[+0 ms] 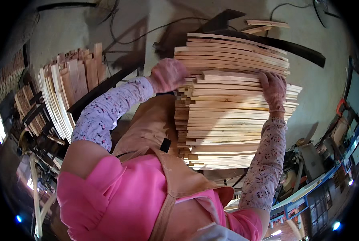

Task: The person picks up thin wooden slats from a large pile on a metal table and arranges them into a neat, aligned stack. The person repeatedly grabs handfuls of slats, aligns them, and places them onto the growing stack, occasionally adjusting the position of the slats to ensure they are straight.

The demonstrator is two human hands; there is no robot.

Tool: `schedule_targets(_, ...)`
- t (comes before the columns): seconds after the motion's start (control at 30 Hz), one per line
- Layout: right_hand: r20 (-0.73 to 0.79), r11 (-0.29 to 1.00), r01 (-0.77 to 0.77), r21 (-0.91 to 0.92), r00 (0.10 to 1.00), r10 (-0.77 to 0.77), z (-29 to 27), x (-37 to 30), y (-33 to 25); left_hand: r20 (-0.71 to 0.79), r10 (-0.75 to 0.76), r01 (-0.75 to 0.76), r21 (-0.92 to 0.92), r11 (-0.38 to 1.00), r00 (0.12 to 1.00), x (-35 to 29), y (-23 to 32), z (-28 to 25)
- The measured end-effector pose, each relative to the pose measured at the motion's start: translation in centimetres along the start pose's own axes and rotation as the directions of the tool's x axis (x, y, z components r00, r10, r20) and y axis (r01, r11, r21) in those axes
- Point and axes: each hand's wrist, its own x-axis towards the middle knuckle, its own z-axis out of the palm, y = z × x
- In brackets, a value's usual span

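Though uneven, slats (227,114) under right grip (273,89)

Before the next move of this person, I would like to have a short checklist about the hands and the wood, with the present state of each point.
1. Right hand on the wooden strips, toward their right ends: ok.
2. Left hand gripping a strip: cannot tell; it is blurred, by the left ends.
3. Gloves on both hands: ok.
4. Strip ends aligned: not ok; staggered.
5. Patterned sleeves on both forearms: ok.
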Motion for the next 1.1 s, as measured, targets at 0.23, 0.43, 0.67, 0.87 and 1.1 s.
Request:
schedule_targets(0.23, -0.091, 0.999, 0.031, -0.044, 0.995, -0.035, 0.3, -0.2, -0.1, -0.237, 0.400, -0.289, 0.394, 0.873, 0.885, 1.3, 1.6, 4.9)
schedule_targets(0.43, -0.134, 0.997, 0.081, -0.013, 0.988, -0.082, 0.5, -0.1, 0.2, -0.292, 0.365, -0.351, 0.100, 0.931, 0.884, 4.8, 0.6, 10.3)
schedule_targets(0.67, -0.175, 0.997, 0.072, 0.012, 0.982, -0.068, 0.6, -0.6, 0.1, 0.114, 0.112, 0.153, -0.483, -0.862, 0.987, 4.0, 2.1, 9.4)
schedule_targets(0.87, -0.160, 0.999, 0.017, 0.043, 0.987, -0.010, 0.3, -0.7, -0.5, 0.396, 0.208, 0.374, -0.408, -0.833, 0.894, 6.0, 3.3, 4.6)
schedule_targets(1.1, -0.173, 0.999, 0.040, 0.007, 0.984, -0.038, 0.1, -0.7, -0.6, 0.495, -0.021, 0.310, -0.578, -0.755, 0.869, 5.2, 3.8, 4.6)
